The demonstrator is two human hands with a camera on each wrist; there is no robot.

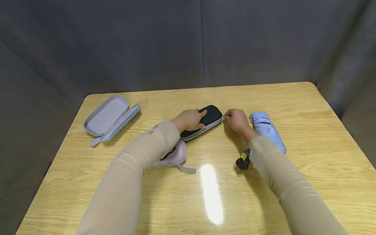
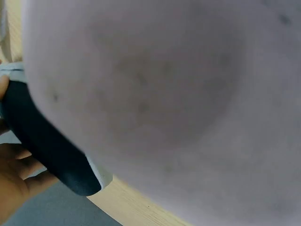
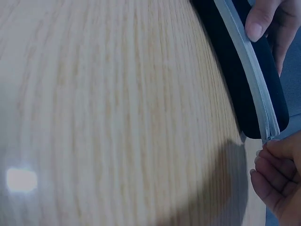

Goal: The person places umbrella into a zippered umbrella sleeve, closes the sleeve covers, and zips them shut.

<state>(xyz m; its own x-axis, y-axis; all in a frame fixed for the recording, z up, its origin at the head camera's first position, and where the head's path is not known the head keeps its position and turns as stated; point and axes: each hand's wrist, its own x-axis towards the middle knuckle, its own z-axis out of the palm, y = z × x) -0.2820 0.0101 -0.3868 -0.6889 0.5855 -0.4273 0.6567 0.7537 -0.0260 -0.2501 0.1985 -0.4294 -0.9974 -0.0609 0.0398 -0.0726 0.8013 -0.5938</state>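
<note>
A black zip case (image 1: 213,116) with a grey zipper band lies slanted at the middle of the table. My left hand (image 1: 190,119) grips it from above, thumb on the near side and fingers over the top. In the left wrist view, fingers lie along the black case (image 2: 49,141). My right hand (image 1: 236,119) is at the case's right end, thumb and forefinger pinching the zipper pull (image 3: 270,139), which is mostly hidden by the fingertips. The zipper band (image 3: 251,70) looks closed along the side facing the right wrist camera.
A pink case (image 1: 180,154) with a grey strap lies partly under my left forearm. At the far left, a grey-blue case (image 1: 107,116) lies open. A folded blue umbrella (image 1: 267,129) is beside my right wrist. A pale blurred surface (image 2: 188,94) fills most of the left wrist view.
</note>
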